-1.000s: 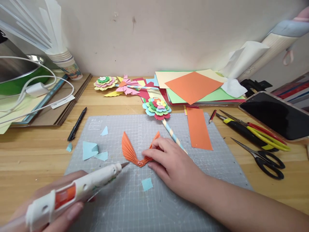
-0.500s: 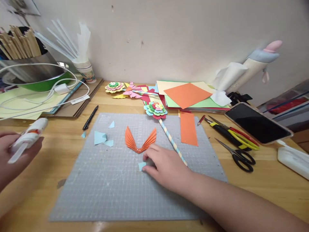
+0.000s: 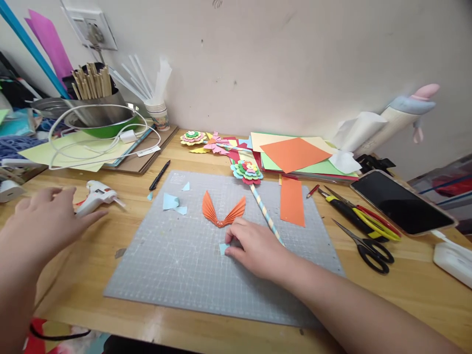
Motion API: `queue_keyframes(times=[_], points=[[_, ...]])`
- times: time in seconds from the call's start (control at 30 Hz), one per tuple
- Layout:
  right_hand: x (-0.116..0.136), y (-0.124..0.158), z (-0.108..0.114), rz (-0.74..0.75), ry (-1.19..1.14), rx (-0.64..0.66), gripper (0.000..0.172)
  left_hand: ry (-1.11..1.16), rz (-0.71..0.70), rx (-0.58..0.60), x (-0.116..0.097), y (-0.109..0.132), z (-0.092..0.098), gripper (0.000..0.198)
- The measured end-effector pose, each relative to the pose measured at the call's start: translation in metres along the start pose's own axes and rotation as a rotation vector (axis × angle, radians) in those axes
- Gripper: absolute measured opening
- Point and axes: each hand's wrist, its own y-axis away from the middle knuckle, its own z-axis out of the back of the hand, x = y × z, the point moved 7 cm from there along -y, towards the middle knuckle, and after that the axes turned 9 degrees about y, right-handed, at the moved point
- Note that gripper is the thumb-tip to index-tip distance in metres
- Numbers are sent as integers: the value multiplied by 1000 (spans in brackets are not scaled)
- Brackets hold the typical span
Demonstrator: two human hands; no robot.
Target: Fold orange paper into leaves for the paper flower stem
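Note:
My left hand [image 3: 44, 226] is open over the table at the left, its fingers and thumb apart. Just beyond it a white hot glue gun [image 3: 99, 194] lies on the wood, partly hidden by the thumb. A small light blue paper piece [image 3: 223, 249] is pinched between thumb and finger of my right hand [image 3: 254, 248], low over the grey cutting mat [image 3: 165, 273]. Close above those fingertips sits an orange pleated paper shape [image 3: 220, 216], spread like two wings. Beside my right wrist lies a striped stick [image 3: 266, 212] topped with a layered paper flower [image 3: 246, 171].
Blue scraps [image 3: 171, 201] and a black pen [image 3: 160, 175] lie left. Orange paper [image 3: 292, 199], scissors [image 3: 368, 248], pliers [image 3: 363, 216] and a phone [image 3: 403, 200] are right. Paper sheets [image 3: 309, 167] lie along the wall. A white cable [image 3: 55, 140] loops beside a metal bowl [image 3: 96, 110].
The glue gun has left my left hand and now lies on the table, and that hand has opened. My right hand still pinches the blue paper. The view has swung left.

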Motion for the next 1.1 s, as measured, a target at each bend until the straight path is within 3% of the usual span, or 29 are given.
queue_keyframes(times=[0.03, 0.13, 0.27, 0.4, 0.6, 1.1], points=[[2, 1, 0, 5, 1, 4, 7, -49, -9, -79, -13, 9, 7, 81], [6, 2, 0, 7, 2, 11, 5, 75, -278, -134, -73, 30, 3, 62], [5, 4, -1, -56, 33, 23, 13, 338, -639, 169, -150, 39, -38, 41], [5, 5, -2, -12, 26, 41, 9, 324, -878, 264, -193, 38, -61, 32], [4, 3, -2, 32, -16, 73, 11, 409, -955, 308, -200, 39, -65, 16], [14, 4, -3, 132, -166, 82, 16, 447, -915, 288, -195, 54, -74, 17]])
